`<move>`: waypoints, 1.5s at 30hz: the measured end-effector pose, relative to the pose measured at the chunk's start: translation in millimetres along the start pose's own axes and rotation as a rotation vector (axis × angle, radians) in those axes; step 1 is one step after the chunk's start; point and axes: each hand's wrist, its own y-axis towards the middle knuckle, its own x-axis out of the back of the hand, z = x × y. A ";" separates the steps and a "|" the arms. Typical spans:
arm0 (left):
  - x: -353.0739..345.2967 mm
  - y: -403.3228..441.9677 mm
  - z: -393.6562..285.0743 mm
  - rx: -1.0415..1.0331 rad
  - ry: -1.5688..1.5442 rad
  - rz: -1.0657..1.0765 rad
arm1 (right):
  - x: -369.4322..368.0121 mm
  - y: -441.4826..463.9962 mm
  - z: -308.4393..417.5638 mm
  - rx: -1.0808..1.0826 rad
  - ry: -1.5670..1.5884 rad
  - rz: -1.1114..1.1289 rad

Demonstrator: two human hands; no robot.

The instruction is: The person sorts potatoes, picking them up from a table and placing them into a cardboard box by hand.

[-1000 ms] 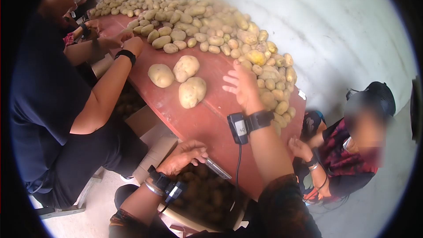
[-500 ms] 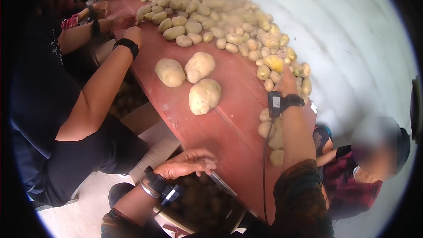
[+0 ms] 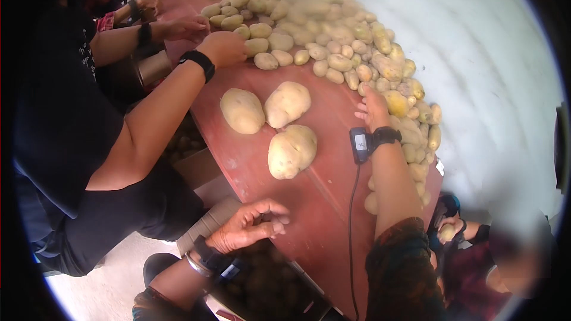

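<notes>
My left hand (image 3: 251, 226) hovers over the table's near edge, fingers loosely curved and apart, with nothing in it. At the right, my right hand (image 3: 375, 110) is beside the potato pile (image 3: 351, 59), its fingers partly spread; no potato shows in it. A yellowish potato (image 3: 397, 103) lies just right of those fingers. Three large pale potatoes sit together mid-table: one at left (image 3: 242, 111), one behind (image 3: 288, 104) and one nearest me (image 3: 292, 151).
The red tabletop (image 3: 324, 220) curves away from me. A container of potatoes (image 3: 262, 282) stands below its near edge. At left, a co-worker's hand (image 3: 223, 49) reaches the pile. At lower right, another person's hand (image 3: 450, 229) holds a potato. A cable (image 3: 352, 232) hangs from my right wrist device.
My right hand has drawn left, away from the yellowish potato, and its fingers show more. My left hand has lifted slightly. The left co-worker's hand has moved right to the pile.
</notes>
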 end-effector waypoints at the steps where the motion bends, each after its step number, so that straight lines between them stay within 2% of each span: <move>1: 2.9 0.5 2.8 0.002 -0.001 -0.007 | -7.9 7.4 0.4 0.026 -0.066 0.039; 3: 7.9 2.3 10.1 0.010 -0.046 0.038 | -25.1 23.8 4.2 0.046 -0.116 0.027; 6: 10.9 3.2 3.8 0.038 -0.022 0.044 | -46.4 45.1 8.0 0.366 -0.328 -0.111; 7: 12.7 3.7 3.7 0.055 -0.032 0.067 | -50.3 55.5 8.5 0.364 -0.328 -0.106; 9: 14.7 4.9 4.7 0.059 -0.021 0.080 | -55.9 70.2 9.8 0.658 -0.694 -0.206; 13: 13.7 5.7 -0.8 0.079 0.025 0.098 | -61.7 82.8 17.7 0.631 -0.746 -0.139; 15: 13.3 5.6 0.2 0.076 0.075 0.096 | -62.0 87.3 19.8 0.685 -0.858 -0.111; 24: 14.7 5.0 0.2 0.064 0.053 0.122 | -66.2 123.2 -1.7 0.804 -0.845 -0.040; 25: 15.4 5.2 0.1 0.065 0.053 0.119 | -68.7 105.1 8.9 0.804 -0.844 -0.037; 27: 16.4 5.5 1.5 0.077 0.072 0.131 | -68.6 73.6 31.5 0.432 -0.980 -0.015; 28: 16.5 5.7 2.2 0.076 0.069 0.129 | -67.7 79.5 27.2 0.433 -0.983 -0.012; 30: 17.1 5.4 2.2 0.085 0.085 0.133 | -63.8 105.5 8.9 0.579 -0.944 -0.301; 31: 17.9 5.7 2.9 0.084 0.089 0.129 | -62.6 122.7 -2.8 0.583 -0.940 -0.299; 33: 17.2 5.7 4.4 -0.007 0.075 0.143 | -62.3 142.0 -20.0 0.966 -0.859 -0.306; 37: 18.6 7.7 4.2 -0.005 0.110 0.151 | -66.4 134.6 -6.9 0.888 -0.939 -0.287; 39: 19.1 8.2 6.6 -0.029 0.093 0.159 | -60.6 125.2 15.9 0.575 -1.086 -0.176; 41: 18.2 8.6 6.1 -0.033 0.094 0.151 | -59.5 129.0 16.0 0.655 -1.122 -0.191; 43: 17.9 8.3 4.7 -0.034 0.096 0.142 | -58.4 139.1 10.6 0.666 -0.674 0.001; 44: 17.5 8.6 4.1 -0.024 0.126 0.147 | -56.3 139.3 11.0 0.664 -0.674 0.000; 45: 17.5 8.8 3.5 -0.014 0.158 0.151 | -56.7 131.8 16.3 0.742 -0.808 -0.018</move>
